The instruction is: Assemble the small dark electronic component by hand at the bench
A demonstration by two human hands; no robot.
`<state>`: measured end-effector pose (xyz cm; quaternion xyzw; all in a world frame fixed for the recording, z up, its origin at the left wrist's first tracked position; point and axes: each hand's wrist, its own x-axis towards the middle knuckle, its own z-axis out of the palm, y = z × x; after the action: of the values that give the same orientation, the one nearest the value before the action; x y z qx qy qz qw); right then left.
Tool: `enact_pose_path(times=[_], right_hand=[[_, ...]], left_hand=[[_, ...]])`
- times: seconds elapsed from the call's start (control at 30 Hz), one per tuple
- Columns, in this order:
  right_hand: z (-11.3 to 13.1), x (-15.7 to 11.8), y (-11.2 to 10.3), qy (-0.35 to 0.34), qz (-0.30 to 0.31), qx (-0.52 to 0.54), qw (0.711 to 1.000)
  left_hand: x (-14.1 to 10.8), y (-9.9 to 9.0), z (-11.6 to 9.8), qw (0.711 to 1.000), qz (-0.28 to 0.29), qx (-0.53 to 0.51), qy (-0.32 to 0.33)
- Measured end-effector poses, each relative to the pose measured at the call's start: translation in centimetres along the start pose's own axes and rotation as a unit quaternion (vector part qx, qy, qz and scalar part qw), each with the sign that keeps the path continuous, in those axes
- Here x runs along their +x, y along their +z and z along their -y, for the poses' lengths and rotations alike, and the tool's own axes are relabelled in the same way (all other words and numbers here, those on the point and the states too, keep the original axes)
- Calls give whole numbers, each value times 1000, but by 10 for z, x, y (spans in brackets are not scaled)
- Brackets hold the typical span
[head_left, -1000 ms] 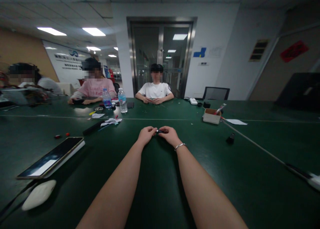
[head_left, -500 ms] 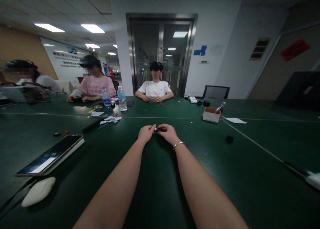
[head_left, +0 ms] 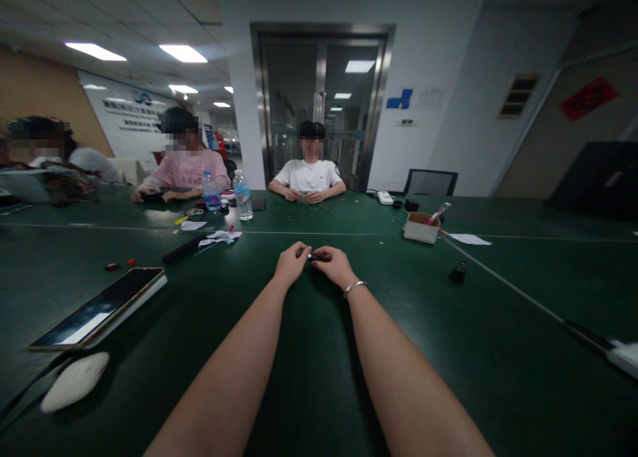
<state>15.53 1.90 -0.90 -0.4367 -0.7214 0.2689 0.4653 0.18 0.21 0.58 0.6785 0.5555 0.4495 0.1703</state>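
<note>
Both of my hands meet over the middle of the green table (head_left: 319, 351). Between them is a small dark object (head_left: 314, 257) with a shiny light end on its left side; it is too small to name. My right hand (head_left: 335, 266) is closed round the dark part, fingers pinched, with a silver bracelet (head_left: 355, 288) at the wrist. The fingertips of my left hand (head_left: 292, 264) are pressed together at the shiny end.
At the left lie a phone (head_left: 100, 311) on a white box and a pale rounded object (head_left: 74, 382). Two water bottles (head_left: 243, 198) stand beyond. A small box (head_left: 421, 230) and a black object (head_left: 457, 272) are at right. Several people sit across.
The fingers of my left hand have shifted slightly at the shiny end of the small object. My right hand has hardly moved.
</note>
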Motion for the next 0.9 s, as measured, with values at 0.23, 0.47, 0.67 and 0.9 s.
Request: enact_pose_path(times=[0.23, 0.47, 0.67, 0.9], right_hand=[[-4, 2, -2, 12, -14, 31, 999], [1, 0, -3, 26, -3, 21, 999], [0, 0, -2, 18, -2, 14, 1000], [0, 0, 0, 11, 5, 3, 1000]], left_hand=[[8, 4, 12, 991, 46, -121, 12], [10, 5, 19, 993, 42, -112, 4], [11, 7, 21, 989, 36, -144, 16], [6, 0, 9, 999, 18, -28, -36]])
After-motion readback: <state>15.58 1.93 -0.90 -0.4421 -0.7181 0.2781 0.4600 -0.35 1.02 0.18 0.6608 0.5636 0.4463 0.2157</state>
